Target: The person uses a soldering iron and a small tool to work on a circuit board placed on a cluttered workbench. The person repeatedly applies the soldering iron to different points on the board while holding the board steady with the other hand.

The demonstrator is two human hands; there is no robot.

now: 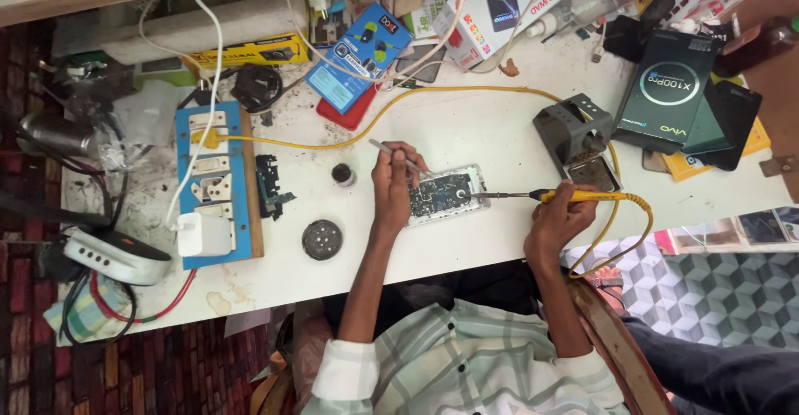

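Seen from above: a person seated at a cluttered white workbench (466, 244), soldering on an opened phone (445, 194) that lies near the front edge of the bench, between the two hands, its circuit board exposed and facing up.

Left hand (391, 186): fingers closed around a pair of tweezers (398, 155), whose tips angle down onto the left part of the board. The hand rests at the phone's left edge.

Right hand (559, 213): closed in a pen-like grip on the yellow handle of a soldering iron (533, 195). The dark shaft runs leftward and its tip meets the right end of the board. The yellow cord (466, 90) loops from the handle past a grey iron stand (573, 136) and back across the bench to a blue socket board (218, 183).

Just left of the phone stand a small dark pot (342, 173) and a round black tin (322, 239); a separate green circuit piece (270, 186) lies beside the socket board. Boxes and packaging crowd the far edge.

Step in hand, as judged: heating a joint while the tweezers steady or position a small part. Whether a part is actually pinched in the tips is too small to tell. The next move seems to call for both hands held very still, the iron lifted away first, and the tweezers kept on until the joint sets.
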